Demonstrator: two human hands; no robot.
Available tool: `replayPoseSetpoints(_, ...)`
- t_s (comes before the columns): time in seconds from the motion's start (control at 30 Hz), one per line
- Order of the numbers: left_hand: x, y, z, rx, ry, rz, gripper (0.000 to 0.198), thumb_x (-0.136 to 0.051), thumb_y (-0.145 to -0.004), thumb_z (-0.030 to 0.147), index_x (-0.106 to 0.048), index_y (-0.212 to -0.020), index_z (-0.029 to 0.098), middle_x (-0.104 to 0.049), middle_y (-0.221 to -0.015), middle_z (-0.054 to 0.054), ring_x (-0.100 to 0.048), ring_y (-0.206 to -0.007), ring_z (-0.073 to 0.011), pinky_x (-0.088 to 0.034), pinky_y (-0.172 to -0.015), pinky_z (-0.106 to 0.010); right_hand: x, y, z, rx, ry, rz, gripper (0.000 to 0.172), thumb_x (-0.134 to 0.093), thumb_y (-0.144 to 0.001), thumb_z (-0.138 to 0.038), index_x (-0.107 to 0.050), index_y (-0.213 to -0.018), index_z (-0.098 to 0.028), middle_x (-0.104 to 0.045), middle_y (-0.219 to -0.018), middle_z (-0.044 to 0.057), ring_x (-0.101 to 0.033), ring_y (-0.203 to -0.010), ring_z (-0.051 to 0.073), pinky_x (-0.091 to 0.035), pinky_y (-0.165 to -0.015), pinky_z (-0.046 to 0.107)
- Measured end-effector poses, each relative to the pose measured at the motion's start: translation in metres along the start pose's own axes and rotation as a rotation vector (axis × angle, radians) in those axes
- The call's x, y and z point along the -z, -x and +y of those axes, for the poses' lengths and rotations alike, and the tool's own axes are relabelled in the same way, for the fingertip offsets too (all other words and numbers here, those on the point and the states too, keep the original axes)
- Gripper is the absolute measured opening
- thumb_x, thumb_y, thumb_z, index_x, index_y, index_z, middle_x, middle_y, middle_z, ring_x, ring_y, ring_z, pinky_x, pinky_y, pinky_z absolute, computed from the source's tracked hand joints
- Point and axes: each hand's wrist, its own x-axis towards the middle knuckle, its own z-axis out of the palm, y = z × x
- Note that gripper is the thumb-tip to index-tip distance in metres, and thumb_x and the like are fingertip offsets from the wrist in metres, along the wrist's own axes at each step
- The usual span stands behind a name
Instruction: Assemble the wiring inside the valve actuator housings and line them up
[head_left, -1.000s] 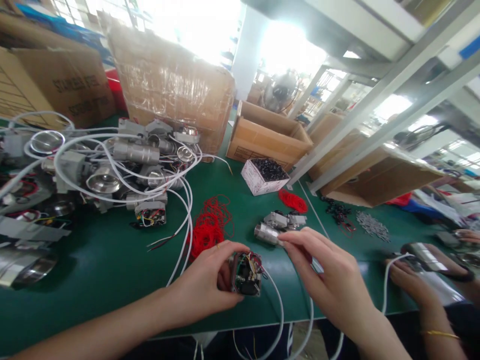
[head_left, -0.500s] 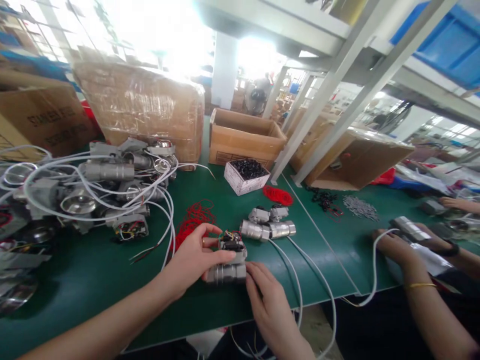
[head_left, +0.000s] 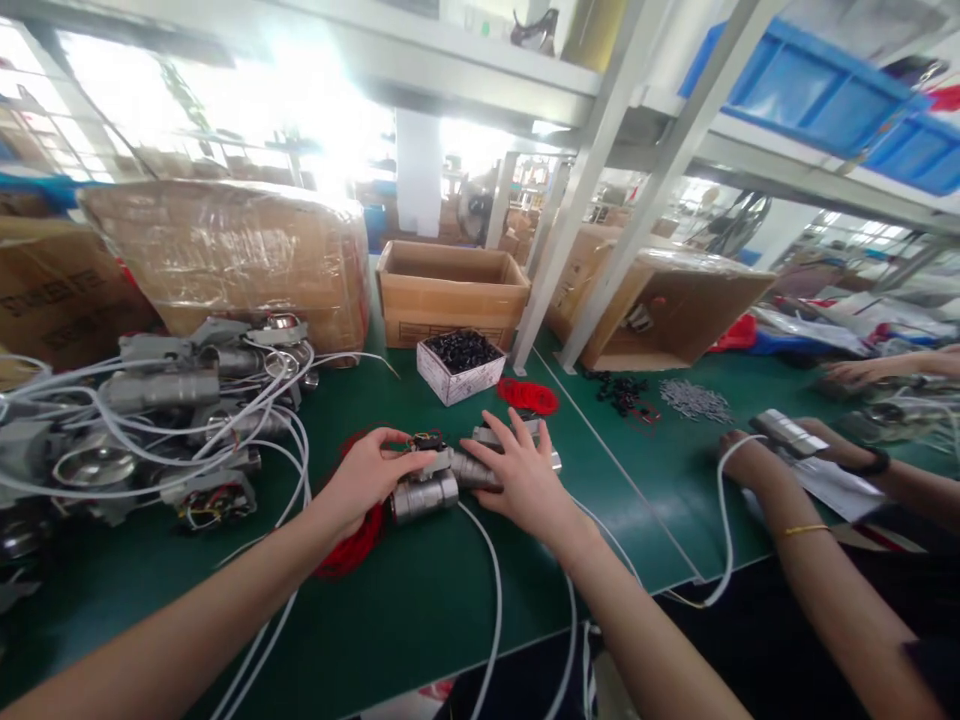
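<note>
One steel valve unit [head_left: 425, 497]: held mid-way along the worktop [head_left: 405, 625], its wired housing [head_left: 439, 463] pinched by the left hand [head_left: 364, 480]. Neighbouring valve units [head_left: 471, 470]: overlaid by the right hand [head_left: 521, 485], fingers spread. Side-by-side lining-up is apparently in hand; release with white cables [head_left: 496, 600] unsnagged is called for.

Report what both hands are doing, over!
Left hand holding metal unit. Right hand spread over neighbouring units. Red strands close beside left hand.
</note>
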Motion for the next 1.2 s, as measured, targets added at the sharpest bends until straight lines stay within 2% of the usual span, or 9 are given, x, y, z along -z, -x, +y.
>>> replayPoseSetpoints(0.13, -0.004, -0.007, -0.002, 0.034, -0.052, 0.012, 0.058, -0.091, -0.056, 0.043, -0.058, -0.095, 0.016, -0.048, -0.042, 0.013, -0.034, -0.034, -0.0062, -0.019, -0.038, -0.018, -0.004, 0.008, 0.026, 0.029, 0.007, -0.02, 0.056, -0.086, -0.073, -0.032, -0.069, -0.126, -0.029, -0.05, -0.15, 0.021, -0.039, -0.142, 0.046, -0.023, -0.11, 0.078)
replayPoseSetpoints(0.3, -0.024, -0.016, -0.004, 0.112, -0.096, -0.035, 0.04, -0.084, -0.078, 0.039, -0.058, -0.094, 0.014, -0.042, -0.044, 0.014, -0.026, -0.034, -0.0043, -0.016, -0.037, -0.018, 0.001, 0.026, 0.07, 0.07, 0.025, -0.048, 0.056, -0.085, -0.073, -0.028, -0.069, -0.127, -0.029, -0.049, -0.15, 0.02, -0.038, -0.144, 0.044, -0.022, -0.113, 0.074)
replayPoseSetpoints(0.4, -0.049, -0.023, -0.003, 0.147, -0.134, -0.078, 0.022, -0.07, -0.095, 0.034, -0.061, -0.096, 0.014, -0.051, -0.06, 0.009, -0.034, -0.039, -0.0037, -0.026, -0.037, -0.016, 0.006, 0.035, 0.098, 0.092, 0.036, -0.067, 0.055, -0.083, -0.074, -0.024, -0.07, -0.127, -0.028, -0.047, -0.152, 0.02, -0.037, -0.145, 0.043, -0.022, -0.115, 0.072)
replayPoseSetpoints(0.53, -0.089, -0.036, 0.0, 0.176, -0.193, -0.133, 0.022, -0.064, -0.1, 0.033, -0.064, -0.11, 0.013, -0.066, -0.09, -0.002, -0.062, -0.064, -0.0113, -0.055, -0.055, -0.024, 0.013, 0.042, 0.129, 0.106, 0.046, -0.092, 0.056, -0.081, -0.075, -0.019, -0.07, -0.129, -0.028, -0.046, -0.153, 0.019, -0.037, -0.146, 0.044, -0.025, -0.115, 0.071)
replayPoseSetpoints(0.73, -0.129, -0.05, 0.003, 0.106, -0.271, -0.204, 0.027, -0.066, -0.099, 0.034, -0.064, -0.118, 0.014, -0.069, -0.108, -0.007, -0.07, -0.086, -0.019, -0.062, -0.074, -0.035, 0.017, 0.049, 0.144, 0.095, 0.049, -0.089, 0.053, -0.079, -0.08, -0.021, -0.069, -0.131, -0.029, -0.044, -0.157, 0.016, -0.035, -0.147, 0.043, -0.028, -0.115, 0.069)
replayPoseSetpoints(0.87, -0.122, -0.047, -0.003, -0.111, -0.348, -0.098, 0.031, -0.067, -0.097, 0.031, -0.06, -0.124, 0.016, -0.064, -0.12, -0.009, -0.067, -0.094, -0.0212, -0.06, -0.078, -0.038, 0.013, 0.056, 0.141, 0.053, 0.04, -0.049, 0.054, -0.076, -0.081, -0.016, -0.068, -0.132, -0.031, -0.045, -0.157, 0.013, -0.035, -0.147, 0.042, -0.032, -0.114, 0.068)
replayPoseSetpoints(0.93, -0.113, -0.039, -0.01, -0.253, -0.406, -0.064, 0.032, -0.073, -0.091, 0.029, -0.061, -0.117, 0.015, -0.061, -0.121, -0.009, -0.065, -0.095, -0.022, -0.058, -0.083, -0.041, 0.012, 0.06, 0.138, 0.027, 0.033, -0.017, 0.058, -0.074, -0.08, -0.012, -0.067, -0.134, -0.031, -0.045, -0.157, 0.013, -0.036, -0.146, 0.042, -0.032, -0.113, 0.069)
replayPoseSetpoints(1.07, -0.099, -0.019, -0.029, -0.497, -0.551, -0.144, 0.039, -0.086, -0.068, 0.011, -0.061, -0.097, 0.018, -0.058, -0.107, -0.005, -0.06, -0.1, -0.0262, -0.051, -0.093, -0.043, 0.013, 0.066, 0.124, -0.03, -0.056, 0.099, 0.053, -0.071, -0.085, -0.019, -0.064, -0.137, -0.028, -0.052, -0.151, 0.014, -0.046, -0.139, 0.039, -0.041, -0.11, 0.064)
replayPoseSetpoints(1.2, -0.094, -0.017, -0.036, -0.64, -0.658, -0.229, 0.032, -0.072, -0.076, -0.001, -0.063, -0.098, 0.02, -0.06, -0.106, -0.005, -0.06, -0.104, -0.0271, -0.048, -0.096, -0.042, 0.016, 0.054, 0.109, -0.126, -0.189, 0.261, 0.037, -0.06, -0.094, -0.03, -0.065, -0.129, -0.02, -0.063, -0.134, 0.015, -0.06, -0.123, 0.031, -0.05, -0.105, 0.048)
